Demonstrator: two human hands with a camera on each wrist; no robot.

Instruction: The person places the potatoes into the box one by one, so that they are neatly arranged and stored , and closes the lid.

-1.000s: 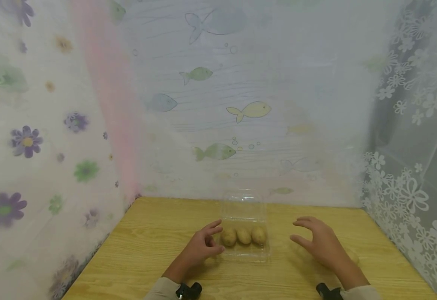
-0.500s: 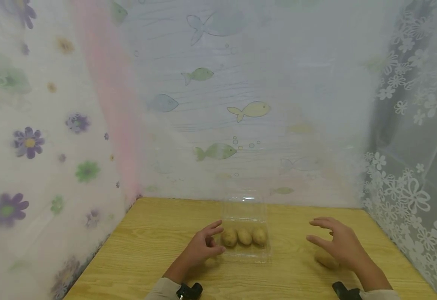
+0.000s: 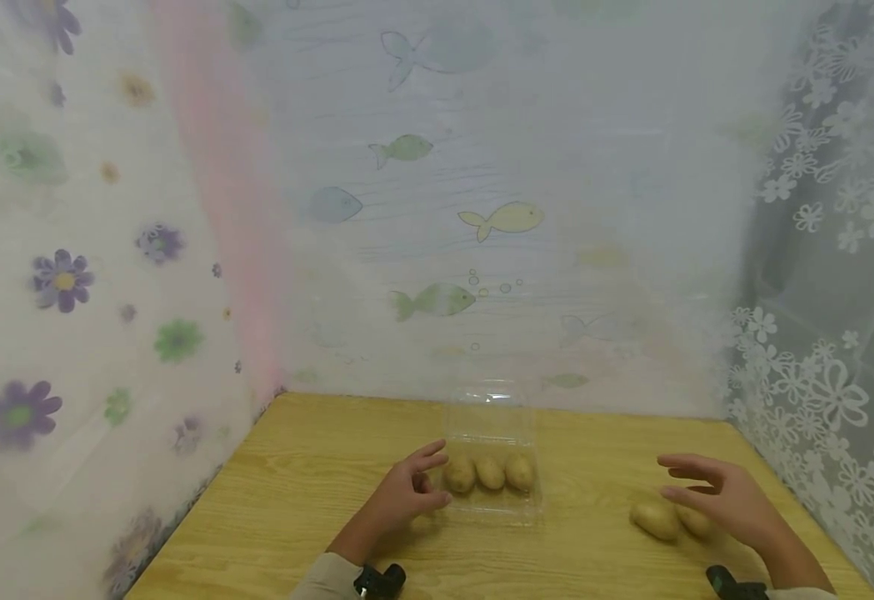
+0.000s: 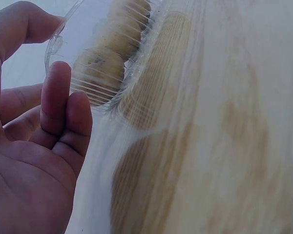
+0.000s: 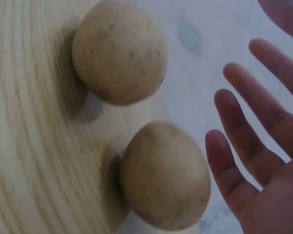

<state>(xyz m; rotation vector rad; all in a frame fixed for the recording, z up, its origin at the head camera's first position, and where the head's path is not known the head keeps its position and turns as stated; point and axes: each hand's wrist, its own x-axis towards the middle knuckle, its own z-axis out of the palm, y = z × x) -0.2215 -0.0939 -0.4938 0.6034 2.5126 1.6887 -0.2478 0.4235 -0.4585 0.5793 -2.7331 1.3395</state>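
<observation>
A clear plastic clamshell container [image 3: 492,512] stands on the table with its lid raised at the back. Three potatoes [image 3: 490,472] lie in a row inside its base. My left hand [image 3: 399,496] is at the container's left side, thumb and forefinger spread apart; in the left wrist view a fingertip [image 4: 51,22] meets the clear rim and the other fingers bend loosely. Over on the right, my right hand [image 3: 736,500] hovers with fingers apart and nothing held. Two loose potatoes lie beside it, a nearer one [image 5: 166,175] and another [image 5: 119,52] in the right wrist view.
The wood-grain table [image 3: 317,433] ends at a pale wall sheet [image 3: 377,350] printed with fish. Flowered sheets [image 3: 62,333] hang along the left, and a lace-patterned one [image 3: 819,383] along the right. Each wrist carries a black camera mount [image 3: 380,581].
My right hand has moved right, away from the container, and the two loose potatoes have come into sight from behind it. The left hand and container have stayed put.
</observation>
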